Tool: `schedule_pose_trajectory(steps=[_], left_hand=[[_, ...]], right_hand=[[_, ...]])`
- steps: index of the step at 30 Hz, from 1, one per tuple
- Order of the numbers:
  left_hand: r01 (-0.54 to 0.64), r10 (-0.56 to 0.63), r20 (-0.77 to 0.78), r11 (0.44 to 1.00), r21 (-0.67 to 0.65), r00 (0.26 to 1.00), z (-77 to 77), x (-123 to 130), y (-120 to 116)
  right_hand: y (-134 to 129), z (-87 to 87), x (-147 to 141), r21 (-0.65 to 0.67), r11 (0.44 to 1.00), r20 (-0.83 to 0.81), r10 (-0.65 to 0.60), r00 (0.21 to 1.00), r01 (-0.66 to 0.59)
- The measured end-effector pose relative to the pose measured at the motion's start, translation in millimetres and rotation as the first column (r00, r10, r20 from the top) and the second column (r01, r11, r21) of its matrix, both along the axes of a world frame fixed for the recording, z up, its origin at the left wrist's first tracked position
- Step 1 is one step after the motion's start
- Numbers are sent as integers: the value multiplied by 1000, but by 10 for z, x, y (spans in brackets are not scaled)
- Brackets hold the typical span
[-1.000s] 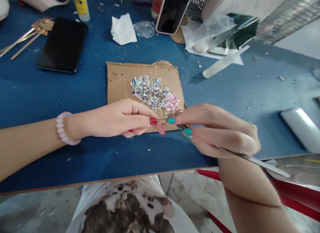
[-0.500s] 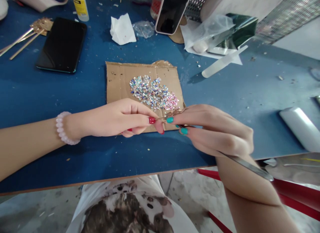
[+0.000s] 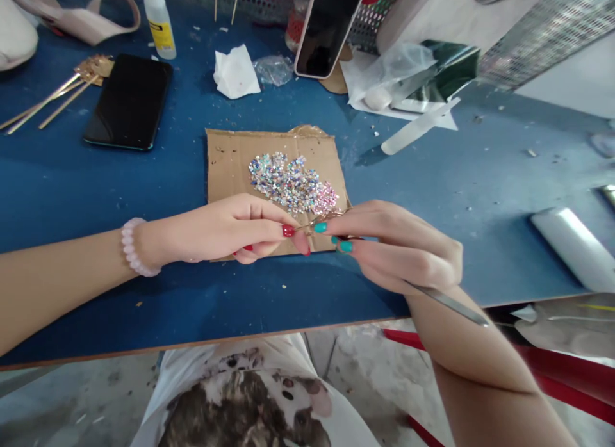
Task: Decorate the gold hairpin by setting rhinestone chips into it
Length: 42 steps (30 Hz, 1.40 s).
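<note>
Shiny gold-coloured wire-like metal ornament (image 3: 332, 214), slender stem at left, rest partly hidden by fingertips; sits between hands, over near edge of flat brown cardboard piece (image 3: 228, 175). Red-nailed left hand (image 3: 230, 232) pinches stem. Teal-nailed right hand (image 3: 403, 245) grips slim silver metal tool (image 3: 451, 304), fingertips at ornament. Glittering multicoloured heap of tiny bits (image 3: 288, 181) just beyond.

Blue tabletop (image 3: 182, 306), small debris scattered across it. Cardboard sheet (image 3: 223, 181) sits below the fingers (image 3: 264, 232) and extends beyond them. Farther past the fingers: crumpled white paper (image 3: 235, 73), clear plastic wrap (image 3: 273, 70). Left of and beyond the fingers: black flat device (image 3: 129, 101), yellow-labelled bottle (image 3: 161, 31). Silver case (image 3: 571, 248) well right of the fingers.
</note>
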<state>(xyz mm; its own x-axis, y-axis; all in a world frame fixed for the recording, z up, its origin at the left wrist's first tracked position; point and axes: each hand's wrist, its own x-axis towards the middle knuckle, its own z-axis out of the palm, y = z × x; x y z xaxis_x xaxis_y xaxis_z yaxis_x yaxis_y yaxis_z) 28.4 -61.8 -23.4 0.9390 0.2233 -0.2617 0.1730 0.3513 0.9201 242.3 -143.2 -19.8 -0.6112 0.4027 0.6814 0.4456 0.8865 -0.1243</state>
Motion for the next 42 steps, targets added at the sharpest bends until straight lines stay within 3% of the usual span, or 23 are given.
schedule_pose_trajectory(steps=[5,14,20,42], left_hand=[[8,-8,10,999,-34,1000,-4,1,-5],[12,-10,-35,998,68,999,-23,-39,1],[21,-22,26,1000,23,999,-69,-42,8],[20,-25,69,998,63,997,-87,-50,-11]], right_hand=[[68,-6,21,15,999,1,45,999,-45],[23,-4,26,-38,999,-3,6,1000,-6],[35,-1,21,-42,998,-2,38,999,-38],[44,-28,-13,-17,999,-4,37,999,-37]])
